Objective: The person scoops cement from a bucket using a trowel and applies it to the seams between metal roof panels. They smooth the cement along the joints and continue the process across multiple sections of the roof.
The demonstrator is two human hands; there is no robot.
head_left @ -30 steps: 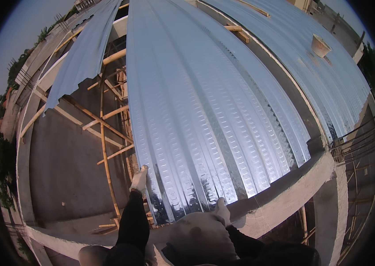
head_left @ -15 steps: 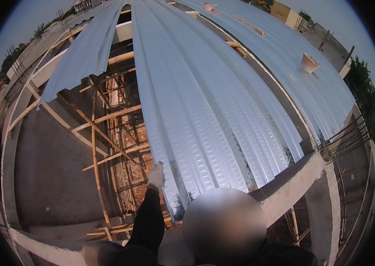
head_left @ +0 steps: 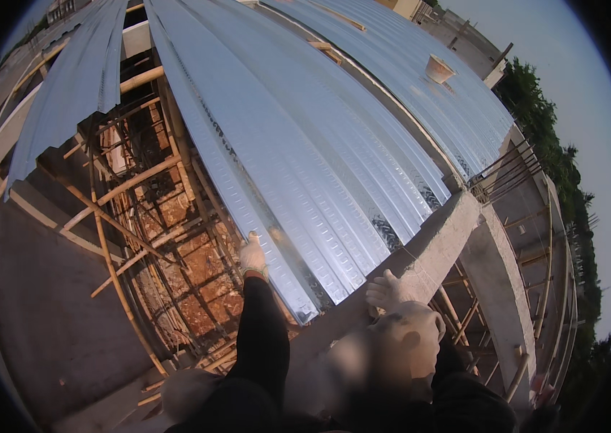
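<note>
My left hand [head_left: 253, 258], in a pale work glove, grips the left edge of a long ribbed metal decking sheet [head_left: 284, 166], thumb on top, close to its near end. That near end reaches to the concrete beam [head_left: 432, 242] in front of me. Over the beam is my right hand [head_left: 386, 291], also in a pale glove, apart from the sheet. Its thumb stands away from its fingers, and it appears to hold nothing. A blurred patch and a pale rounded shape hide part of its wrist.
An open gap left of the sheet shows bamboo poles [head_left: 107, 249] and reddish ground far below. Another metal sheet [head_left: 67, 94] lies beyond it. On the right-hand decking stands a bucket [head_left: 439, 69], with rebar ends [head_left: 511, 173] sticking out near the column.
My view has swung to the right, so the roof shifts left. My right hand has come into sight over the beam. My left hand still grips the sheet's edge.
</note>
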